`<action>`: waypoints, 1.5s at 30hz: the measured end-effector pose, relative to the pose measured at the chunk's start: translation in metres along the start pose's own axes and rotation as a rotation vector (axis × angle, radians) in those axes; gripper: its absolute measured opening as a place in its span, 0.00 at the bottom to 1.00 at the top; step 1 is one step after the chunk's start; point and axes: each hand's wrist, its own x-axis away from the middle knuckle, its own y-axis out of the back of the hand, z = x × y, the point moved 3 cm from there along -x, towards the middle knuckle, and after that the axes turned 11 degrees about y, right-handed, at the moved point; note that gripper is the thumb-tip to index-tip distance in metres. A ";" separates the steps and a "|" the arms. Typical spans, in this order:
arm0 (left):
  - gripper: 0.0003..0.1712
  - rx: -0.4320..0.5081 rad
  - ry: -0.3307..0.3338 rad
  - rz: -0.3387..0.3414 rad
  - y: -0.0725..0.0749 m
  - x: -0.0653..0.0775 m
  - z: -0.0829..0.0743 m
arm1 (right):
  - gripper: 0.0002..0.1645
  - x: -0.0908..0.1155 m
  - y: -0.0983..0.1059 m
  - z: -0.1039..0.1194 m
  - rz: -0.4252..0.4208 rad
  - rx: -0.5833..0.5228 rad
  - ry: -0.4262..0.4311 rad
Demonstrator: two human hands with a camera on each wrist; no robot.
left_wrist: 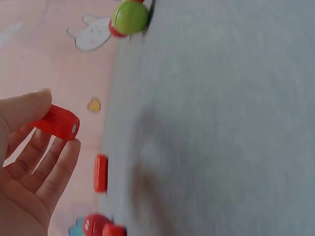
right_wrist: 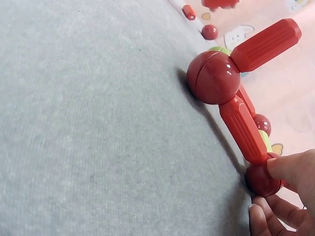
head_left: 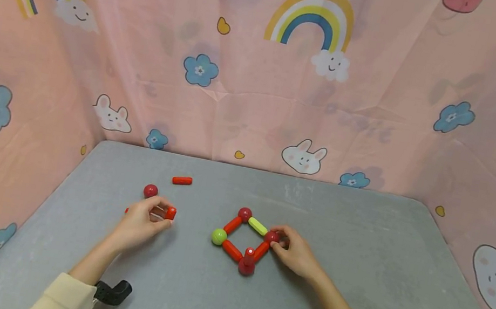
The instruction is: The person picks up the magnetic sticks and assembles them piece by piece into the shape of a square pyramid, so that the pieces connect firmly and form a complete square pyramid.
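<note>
My left hand (head_left: 141,222) pinches a red magnetic rod (left_wrist: 60,122) between thumb and fingertips, raised above the grey table. My right hand (head_left: 298,252) holds the right-hand red ball (right_wrist: 262,178) of a diamond-shaped frame lying on the table. Red rods (head_left: 232,251) and one yellow-green rod (head_left: 258,226) join the balls along its sides. A green ball (head_left: 219,236) forms the left corner and a red ball (head_left: 245,214) the far one. From the near red ball (right_wrist: 212,78), another red rod (right_wrist: 268,45) stands up.
A loose red rod (head_left: 182,180) lies on the table (head_left: 362,239) toward the back left. Close behind my left hand sits a loose red ball (head_left: 150,191), and another red piece (head_left: 127,210) shows partly behind that hand. Patterned pink cloth (head_left: 244,115) hangs around the table.
</note>
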 end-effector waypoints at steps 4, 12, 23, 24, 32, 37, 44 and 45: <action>0.15 0.040 0.000 0.025 -0.012 -0.003 -0.007 | 0.17 0.000 -0.001 0.000 0.003 0.002 0.000; 0.15 0.081 -0.007 0.057 -0.033 -0.010 -0.020 | 0.17 0.000 0.000 -0.002 0.005 0.001 -0.004; 0.14 0.117 -0.023 0.115 -0.059 -0.020 -0.042 | 0.17 0.000 0.000 -0.003 0.001 0.012 0.004; 0.14 0.115 -0.027 0.123 -0.061 -0.020 -0.043 | 0.17 0.000 0.000 -0.003 0.001 0.016 0.007; 0.13 0.105 -0.077 0.166 -0.075 -0.022 -0.049 | 0.17 0.000 0.000 -0.001 0.004 0.027 -0.002; 0.13 0.108 -0.061 0.199 -0.081 -0.023 -0.050 | 0.17 0.000 0.000 -0.001 0.002 0.018 -0.003; 0.13 0.122 -0.064 0.195 -0.085 -0.022 -0.047 | 0.18 0.000 -0.001 0.000 0.004 0.020 -0.006; 0.13 0.126 -0.069 0.194 -0.085 -0.022 -0.046 | 0.18 0.000 -0.001 0.000 0.005 0.019 -0.004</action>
